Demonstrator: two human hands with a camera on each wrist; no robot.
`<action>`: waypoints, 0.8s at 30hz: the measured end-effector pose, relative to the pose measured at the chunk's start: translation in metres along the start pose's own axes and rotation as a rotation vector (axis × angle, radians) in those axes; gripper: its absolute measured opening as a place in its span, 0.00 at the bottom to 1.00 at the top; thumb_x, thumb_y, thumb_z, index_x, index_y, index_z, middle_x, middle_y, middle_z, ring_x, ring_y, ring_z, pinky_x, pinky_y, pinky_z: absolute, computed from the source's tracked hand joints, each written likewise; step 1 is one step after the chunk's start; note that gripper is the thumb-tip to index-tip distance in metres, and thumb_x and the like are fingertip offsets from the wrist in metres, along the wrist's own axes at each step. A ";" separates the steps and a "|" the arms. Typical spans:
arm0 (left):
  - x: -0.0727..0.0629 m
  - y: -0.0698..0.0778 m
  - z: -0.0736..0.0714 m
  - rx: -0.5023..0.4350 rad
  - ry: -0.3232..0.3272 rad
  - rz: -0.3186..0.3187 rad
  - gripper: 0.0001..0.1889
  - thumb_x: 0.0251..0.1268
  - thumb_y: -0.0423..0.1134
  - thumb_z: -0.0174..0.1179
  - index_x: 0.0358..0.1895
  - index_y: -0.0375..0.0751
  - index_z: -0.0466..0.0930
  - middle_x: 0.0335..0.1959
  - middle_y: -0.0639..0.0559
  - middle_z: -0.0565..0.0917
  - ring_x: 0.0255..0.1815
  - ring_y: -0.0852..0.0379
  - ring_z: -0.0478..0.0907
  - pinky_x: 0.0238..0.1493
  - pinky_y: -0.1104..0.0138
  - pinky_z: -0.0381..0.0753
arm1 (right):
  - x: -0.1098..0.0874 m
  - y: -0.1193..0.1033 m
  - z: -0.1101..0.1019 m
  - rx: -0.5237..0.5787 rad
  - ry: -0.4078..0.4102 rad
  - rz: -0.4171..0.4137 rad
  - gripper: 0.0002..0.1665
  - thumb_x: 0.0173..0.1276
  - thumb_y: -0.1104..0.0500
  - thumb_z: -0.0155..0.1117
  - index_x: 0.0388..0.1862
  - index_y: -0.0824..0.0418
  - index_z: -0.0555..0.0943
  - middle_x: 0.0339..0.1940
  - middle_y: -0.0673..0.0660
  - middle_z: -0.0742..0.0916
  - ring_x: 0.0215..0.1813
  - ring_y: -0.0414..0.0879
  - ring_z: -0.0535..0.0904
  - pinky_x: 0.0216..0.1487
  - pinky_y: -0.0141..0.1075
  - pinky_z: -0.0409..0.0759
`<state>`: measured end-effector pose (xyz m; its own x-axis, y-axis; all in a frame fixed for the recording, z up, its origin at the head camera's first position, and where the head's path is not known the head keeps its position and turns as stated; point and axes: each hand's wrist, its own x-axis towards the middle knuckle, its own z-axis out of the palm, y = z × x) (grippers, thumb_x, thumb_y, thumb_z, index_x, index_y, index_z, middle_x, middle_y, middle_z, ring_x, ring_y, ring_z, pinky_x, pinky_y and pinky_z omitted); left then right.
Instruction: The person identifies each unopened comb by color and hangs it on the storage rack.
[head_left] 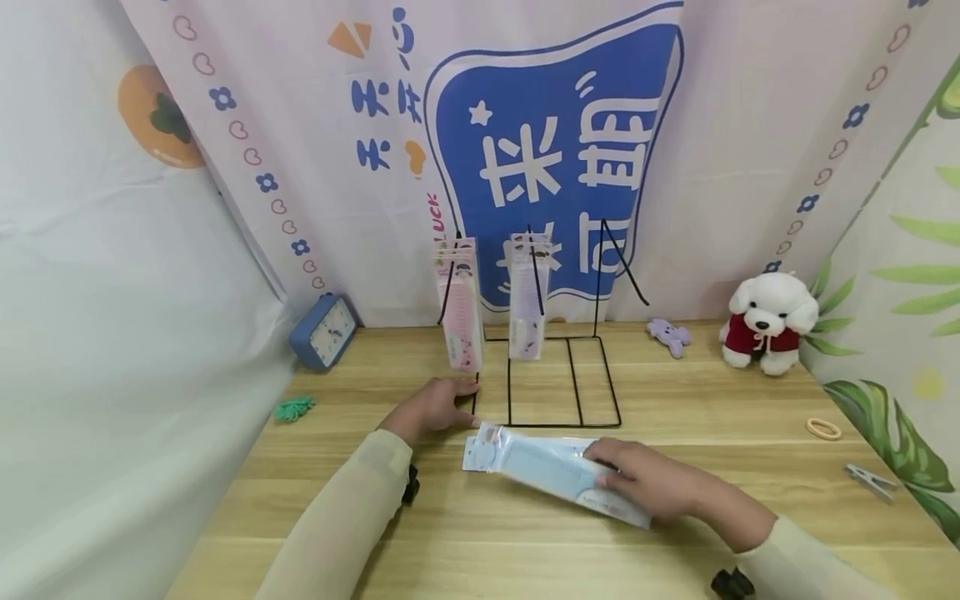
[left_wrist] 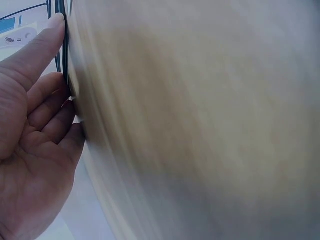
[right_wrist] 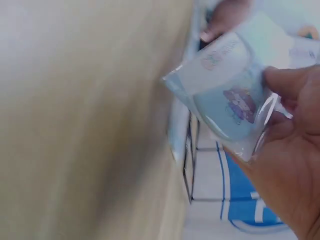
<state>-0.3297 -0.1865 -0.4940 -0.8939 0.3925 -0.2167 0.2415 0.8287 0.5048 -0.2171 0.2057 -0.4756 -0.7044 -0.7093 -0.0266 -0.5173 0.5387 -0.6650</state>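
My right hand (head_left: 648, 479) grips the right end of a light blue flat package (head_left: 551, 471) in a clear sleeve, thumb on one face in the right wrist view. A cartoon figure is printed on its blue front (right_wrist: 240, 102). A second pale blue package (head_left: 474, 454) lies partly hidden under it on the table. At the front left corner of the black wire rack (head_left: 555, 425), my left hand (head_left: 438, 404) rests with thumb and fingers spread, their tips against the base wire. Pink packages (head_left: 461, 321) and purple packages (head_left: 527, 312) hang from two hooks of the rack.
The rack's right hook (head_left: 626, 267) is bare. A blue clock (head_left: 324, 333) and a green clip-like item (head_left: 294, 408) lie left. On the right are a purple toy (head_left: 669, 336), a white plush dog (head_left: 770, 321), a wooden ring (head_left: 823, 429) and a grey clothespin (head_left: 870, 481).
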 end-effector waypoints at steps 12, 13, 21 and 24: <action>-0.001 0.002 0.001 -0.013 0.005 -0.016 0.41 0.70 0.51 0.76 0.82 0.46 0.71 0.86 0.51 0.67 0.89 0.45 0.59 0.89 0.48 0.59 | -0.020 0.016 -0.040 0.315 0.414 0.099 0.13 0.84 0.63 0.64 0.62 0.64 0.78 0.59 0.67 0.88 0.57 0.49 0.89 0.52 0.43 0.94; -0.001 0.002 0.001 -0.012 0.006 -0.018 0.41 0.70 0.51 0.76 0.82 0.46 0.71 0.86 0.51 0.67 0.89 0.45 0.59 0.89 0.48 0.59 | -0.021 0.017 -0.040 0.327 0.422 0.109 0.14 0.84 0.63 0.64 0.63 0.65 0.78 0.60 0.68 0.87 0.57 0.51 0.90 0.53 0.45 0.94; 0.000 0.001 0.001 -0.023 0.006 -0.022 0.41 0.69 0.51 0.76 0.82 0.47 0.71 0.86 0.51 0.67 0.89 0.45 0.59 0.89 0.48 0.60 | -0.023 0.020 -0.044 0.349 0.449 0.139 0.18 0.84 0.63 0.63 0.68 0.68 0.76 0.65 0.74 0.85 0.61 0.63 0.89 0.54 0.46 0.94; 0.000 0.000 0.001 -0.026 0.001 -0.019 0.41 0.69 0.51 0.76 0.82 0.46 0.71 0.86 0.51 0.67 0.89 0.45 0.59 0.89 0.47 0.60 | -0.024 0.020 -0.045 0.358 0.449 0.144 0.19 0.85 0.63 0.62 0.68 0.68 0.75 0.66 0.74 0.85 0.61 0.64 0.88 0.55 0.48 0.93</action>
<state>-0.3291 -0.1857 -0.4949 -0.8986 0.3763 -0.2259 0.2145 0.8256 0.5220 -0.2325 0.2538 -0.4549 -0.9323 -0.3370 0.1312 -0.2602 0.3731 -0.8906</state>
